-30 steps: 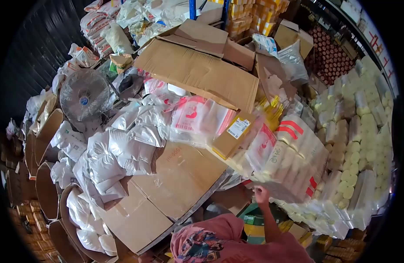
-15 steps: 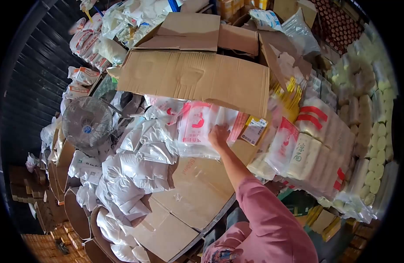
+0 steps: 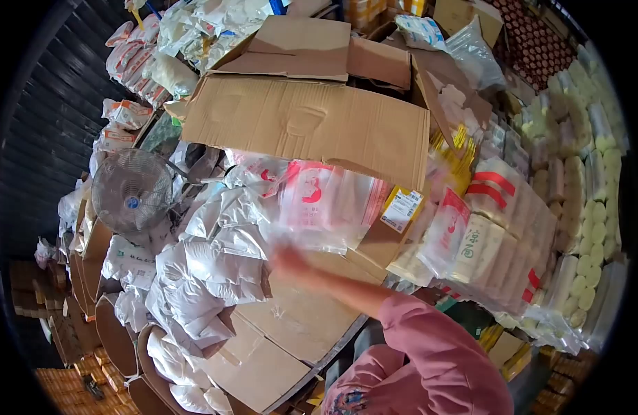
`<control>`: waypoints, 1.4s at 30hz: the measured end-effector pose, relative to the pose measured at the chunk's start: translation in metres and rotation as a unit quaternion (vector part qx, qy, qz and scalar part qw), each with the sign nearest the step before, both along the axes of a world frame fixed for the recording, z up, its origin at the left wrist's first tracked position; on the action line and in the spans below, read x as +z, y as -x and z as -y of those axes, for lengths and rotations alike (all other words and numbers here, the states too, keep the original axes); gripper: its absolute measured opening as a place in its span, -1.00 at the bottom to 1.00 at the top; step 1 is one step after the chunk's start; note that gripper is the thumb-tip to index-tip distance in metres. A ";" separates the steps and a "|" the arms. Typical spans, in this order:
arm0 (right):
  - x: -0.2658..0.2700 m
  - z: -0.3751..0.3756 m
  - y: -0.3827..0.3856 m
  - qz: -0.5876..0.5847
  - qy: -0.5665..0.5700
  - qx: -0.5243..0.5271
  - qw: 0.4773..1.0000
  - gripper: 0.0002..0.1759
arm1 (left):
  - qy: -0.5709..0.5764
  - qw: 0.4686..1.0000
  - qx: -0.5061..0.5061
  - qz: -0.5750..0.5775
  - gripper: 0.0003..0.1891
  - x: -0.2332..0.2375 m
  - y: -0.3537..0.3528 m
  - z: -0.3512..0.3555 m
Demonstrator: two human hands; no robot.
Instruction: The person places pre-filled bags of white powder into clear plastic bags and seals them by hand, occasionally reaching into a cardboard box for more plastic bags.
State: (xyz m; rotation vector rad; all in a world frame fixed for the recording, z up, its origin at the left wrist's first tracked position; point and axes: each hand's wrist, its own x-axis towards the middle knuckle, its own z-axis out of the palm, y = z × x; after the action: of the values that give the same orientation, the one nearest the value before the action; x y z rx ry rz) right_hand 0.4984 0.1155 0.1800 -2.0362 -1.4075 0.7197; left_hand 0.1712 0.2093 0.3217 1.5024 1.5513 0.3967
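Observation:
My right hand point(image 3: 290, 266) is smeared by motion, its fingers indistinct. It hovers over the cardboard-covered table point(image 3: 298, 308), close to the lower left corner of a stack of clear plastic bags with pink print point(image 3: 319, 200). White filled pouches point(image 3: 208, 270) are heaped just left of the hand. Whether the hand holds anything cannot be made out. Another pink-printed bag point(image 3: 445, 225) lies to the right, against wrapped packs of pale goods point(image 3: 481, 252). My left hand is out of view.
A large open cardboard box point(image 3: 305, 128) stands behind the bags, with a shipping label point(image 3: 402, 209) near its lower right corner. A wire-cage fan point(image 3: 132, 192) is at the left. Tall rows of wrapped packs point(image 3: 588, 228) line the right side.
My right hand has left the stack of pink-printed bags and swung down and left toward the white pouches. The bags stay in place. The view has shifted slightly.

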 end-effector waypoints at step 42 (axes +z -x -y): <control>0.203 0.076 0.283 -0.511 0.086 0.129 0.846 -0.61 | 0.222 0.833 0.015 0.507 -0.84 0.027 0.175 0.142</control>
State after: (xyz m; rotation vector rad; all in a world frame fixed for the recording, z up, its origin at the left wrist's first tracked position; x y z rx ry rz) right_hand 0.2158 0.0398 0.3833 -1.1646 -0.9496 1.7570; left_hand -0.0043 0.0675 0.3489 0.6677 0.7169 0.6574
